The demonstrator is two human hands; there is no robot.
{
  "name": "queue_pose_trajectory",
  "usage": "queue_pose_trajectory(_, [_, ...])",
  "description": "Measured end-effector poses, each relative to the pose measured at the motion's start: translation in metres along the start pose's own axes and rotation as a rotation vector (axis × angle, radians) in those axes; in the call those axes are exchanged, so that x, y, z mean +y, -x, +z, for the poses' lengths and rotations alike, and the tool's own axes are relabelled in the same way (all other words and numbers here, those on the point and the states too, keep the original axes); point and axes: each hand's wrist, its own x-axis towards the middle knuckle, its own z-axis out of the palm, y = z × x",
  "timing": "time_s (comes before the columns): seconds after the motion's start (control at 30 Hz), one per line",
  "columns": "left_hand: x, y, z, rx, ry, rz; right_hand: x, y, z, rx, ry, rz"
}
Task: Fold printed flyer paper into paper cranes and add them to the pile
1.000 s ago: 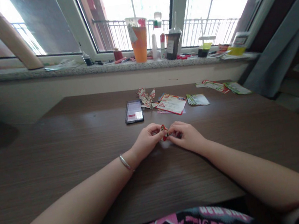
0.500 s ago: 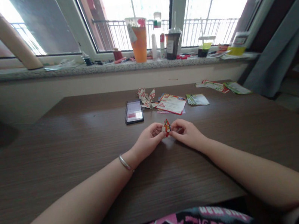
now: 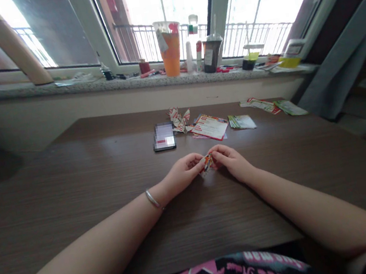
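A small folded piece of printed paper [image 3: 207, 162], red, yellow and white, is held just above the dark wooden table [image 3: 114, 185]. My left hand [image 3: 189, 167] pinches its left side between thumb and fingers. On the other side, the thumb and fingertips of my right hand [image 3: 227, 157] grip the paper's upper right part. The fingers hide some of the folds. Beyond my hands lie a phone [image 3: 164, 136], several folded paper figures [image 3: 180, 120] with red stripes, and a stack of printed sheets [image 3: 210, 127].
Green and white cards [image 3: 242, 122] lie right of the stack, with paper strips [image 3: 263, 105] farther back. Along the windowsill [image 3: 84, 85] stand an orange drink cup [image 3: 169, 49], a dark drink cup [image 3: 212, 53], bottles, pens and a tall beige cylinder [image 3: 10, 44].
The folded paper has turned from upright to slanted, its lower end now pointing down left. My right fingers have shifted to its upper edge; my left hand has moved slightly.
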Motion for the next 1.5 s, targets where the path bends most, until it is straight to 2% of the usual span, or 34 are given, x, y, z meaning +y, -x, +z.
queue_pose_trajectory(0.17, [0.000, 0.000, 0.001, -0.003, 0.040, 0.022, -0.001, -0.001, 0.001, 0.012, -0.082, 0.053])
queue_pose_trajectory(0.3, [0.000, 0.000, 0.001, 0.064, 0.023, 0.048, -0.002, -0.001, 0.001, 0.041, -0.102, 0.071])
queue_pose_trajectory(0.5, [-0.001, 0.003, 0.000, 0.130, -0.168, 0.161, -0.005, 0.002, 0.007, 0.148, -0.170, 0.153])
queue_pose_trajectory(0.73, [0.001, 0.004, -0.002, 0.218, -0.404, 0.297, -0.009, 0.004, 0.010, 0.163, -0.239, 0.232])
queue_pose_trajectory(0.9, [0.003, 0.002, -0.004, 0.206, -0.493, 0.416, -0.009, 0.005, 0.010, 0.121, -0.230, 0.207])
queue_pose_trajectory(1.0, [0.004, 0.001, -0.005, 0.253, -0.523, 0.457, -0.010, 0.006, 0.010, 0.115, -0.207, 0.161])
queue_pose_trajectory(1.1, [0.003, 0.002, -0.006, 0.291, -0.559, 0.418, -0.010, 0.006, 0.010, 0.137, -0.146, 0.136])
queue_pose_trajectory(1.3, [0.003, 0.004, -0.004, 0.182, -0.509, 0.208, -0.006, 0.004, 0.007, 0.177, -0.074, 0.081])
queue_pose_trajectory(1.5, [0.008, 0.006, -0.002, 0.147, -0.451, 0.143, -0.004, 0.002, 0.005, 0.175, -0.006, -0.009])
